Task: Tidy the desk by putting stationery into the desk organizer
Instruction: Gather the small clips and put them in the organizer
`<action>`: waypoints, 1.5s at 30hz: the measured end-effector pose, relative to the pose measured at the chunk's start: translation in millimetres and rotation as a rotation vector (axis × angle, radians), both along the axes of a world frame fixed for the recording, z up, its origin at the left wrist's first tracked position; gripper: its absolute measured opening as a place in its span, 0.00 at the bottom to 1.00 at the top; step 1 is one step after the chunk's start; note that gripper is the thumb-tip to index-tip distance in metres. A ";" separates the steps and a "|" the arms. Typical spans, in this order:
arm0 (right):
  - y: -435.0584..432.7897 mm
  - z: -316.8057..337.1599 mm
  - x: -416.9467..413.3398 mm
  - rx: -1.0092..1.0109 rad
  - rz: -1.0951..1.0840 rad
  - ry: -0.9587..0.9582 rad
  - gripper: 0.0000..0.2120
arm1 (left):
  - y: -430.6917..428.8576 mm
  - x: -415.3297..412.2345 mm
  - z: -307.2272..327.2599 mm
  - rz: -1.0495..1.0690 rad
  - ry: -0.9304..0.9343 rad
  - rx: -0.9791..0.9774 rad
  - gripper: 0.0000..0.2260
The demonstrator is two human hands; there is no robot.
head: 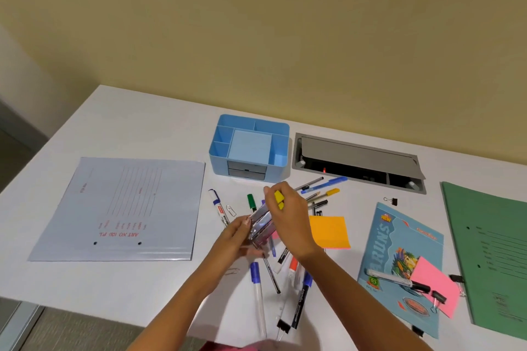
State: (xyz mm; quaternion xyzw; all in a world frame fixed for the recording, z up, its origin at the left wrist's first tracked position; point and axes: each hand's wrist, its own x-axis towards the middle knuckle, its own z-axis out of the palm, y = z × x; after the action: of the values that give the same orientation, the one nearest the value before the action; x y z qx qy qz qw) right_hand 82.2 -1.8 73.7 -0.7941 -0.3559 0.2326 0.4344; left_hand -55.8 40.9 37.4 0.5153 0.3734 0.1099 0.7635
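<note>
A light blue desk organizer [225, 151] with several compartments and small drawers stands at the middle back of the white desk [148, 122]. In front of it, my left hand [236, 239] grips a shiny metal stapler [261, 225] from the left and below. My right hand [288, 214] is over the stapler's top, its fingers curled round a yellow highlighter [279, 200]. Several pens and markers [258, 288] lie scattered under and around both hands. An orange sticky-note pad [330, 232] sits just right of my right hand.
A pale blue file folder [119, 208] lies at the left. A grey cable hatch [356, 162] is right of the organizer. A blue notebook [399, 253] with a marker, pink notes [433, 285] and binder clips lies at the right, beside a green folder [490, 251].
</note>
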 end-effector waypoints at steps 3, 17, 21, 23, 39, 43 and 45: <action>7.8 -0.7 0.2 0.041 -0.045 0.025 0.06 | 5.4 4.1 1.8 -0.131 0.027 0.055 0.15; 57.8 -0.4 24.8 0.094 0.003 0.015 0.07 | 53.1 24.3 6.8 0.003 0.017 0.092 0.13; 88.7 10.5 53.7 0.189 -0.020 -0.056 0.08 | 77.4 38.7 12.9 0.068 0.217 0.384 0.07; 104.2 15.5 71.5 0.212 -0.059 -0.091 0.08 | 89.4 44.7 16.8 0.119 0.198 0.473 0.06; 177.3 9.4 166.6 0.183 0.213 -0.598 0.13 | 165.1 117.6 18.4 0.060 0.241 0.889 0.14; 181.6 2.4 175.4 0.152 0.460 -0.818 0.13 | 175.7 134.1 18.0 0.082 0.247 0.904 0.18; 183.2 -2.7 178.7 0.131 0.543 -0.864 0.13 | 180.5 140.4 15.7 0.082 0.259 0.923 0.18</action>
State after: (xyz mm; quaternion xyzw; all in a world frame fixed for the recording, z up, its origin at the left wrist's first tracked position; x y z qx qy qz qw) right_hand 261.0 181.4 70.9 -0.6679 -0.7099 -0.0350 0.2206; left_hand 84.6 221.4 53.1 0.7947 0.3979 0.2292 0.3969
